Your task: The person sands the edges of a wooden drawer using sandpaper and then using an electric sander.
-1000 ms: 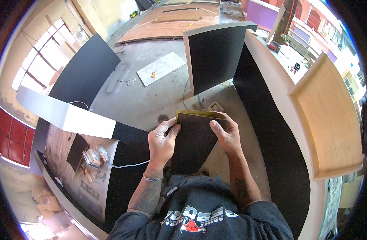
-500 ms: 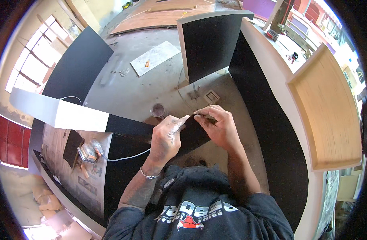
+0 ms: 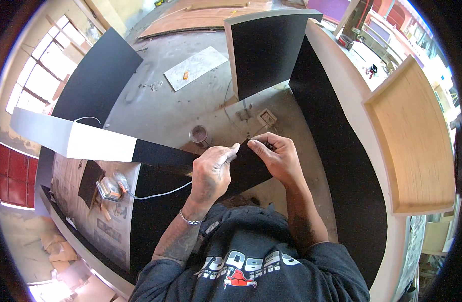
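My left hand (image 3: pixel 212 168) is closed, thumb and index finger pressed together near the middle of the view. What its fingers hold, if anything, is hidden. Just to the right, my right hand (image 3: pixel 275 155) makes a pinch at the upper corner of a dark, flat surface (image 3: pixel 248 163). A small dark bit shows among its curled fingers, too small to name. A narrow gap separates the two sets of fingertips. Behind my left hand runs a long black-faced panel (image 3: pixel 160 155) with a white end. Beyond the hands, a round cup of brownish stuff (image 3: pixel 198 134) stands on the floor.
A power sander (image 3: pixel 109 189) with a white cord lies on a dusty board at left, by a dark sheet (image 3: pixel 91 181). Tall black panels (image 3: pixel 263 55) stand ahead and along the right. A pale wooden tray-like piece (image 3: pixel 409 141) leans at right. A white board (image 3: pixel 195 68) lies on the floor.
My fingertips have drawn slightly apart. The right hand has shifted a little to the right, and its pinch now sits at the dark surface's corner. The left hand has barely moved.
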A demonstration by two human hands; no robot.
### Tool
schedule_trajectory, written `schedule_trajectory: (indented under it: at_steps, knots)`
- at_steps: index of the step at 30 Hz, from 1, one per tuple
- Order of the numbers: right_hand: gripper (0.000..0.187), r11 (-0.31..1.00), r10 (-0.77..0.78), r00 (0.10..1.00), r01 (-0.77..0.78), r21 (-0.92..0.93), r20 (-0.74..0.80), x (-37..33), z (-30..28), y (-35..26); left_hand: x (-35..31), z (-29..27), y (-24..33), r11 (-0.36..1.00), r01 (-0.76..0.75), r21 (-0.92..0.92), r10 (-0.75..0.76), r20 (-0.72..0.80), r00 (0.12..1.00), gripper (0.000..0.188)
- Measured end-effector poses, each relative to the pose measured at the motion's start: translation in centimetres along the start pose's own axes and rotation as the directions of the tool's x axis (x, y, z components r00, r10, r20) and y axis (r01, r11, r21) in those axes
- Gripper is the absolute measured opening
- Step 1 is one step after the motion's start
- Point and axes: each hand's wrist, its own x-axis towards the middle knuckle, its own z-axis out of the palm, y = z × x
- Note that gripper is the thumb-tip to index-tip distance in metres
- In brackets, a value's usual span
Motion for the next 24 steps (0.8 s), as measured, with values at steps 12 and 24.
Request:
schedule_trajectory:
  at_steps: [12,24]
  knots:
    - [0.024,0.999,-0.028,0.998,0.026,-0.043,-0.051,0.4,-0.1,0.3,0.0,0.8,0.0,0.99,0.139,-0.031,-0.14,-0.028,0.99,0.017]
    - [0.02,0.953,-0.232,0.973,0.227,-0.202,0.0,1.8,0.5,2.0,-0.2,1.3,-2.6,0.979,0.189,0.074,-0.189,-0.014,0.982,0.011]
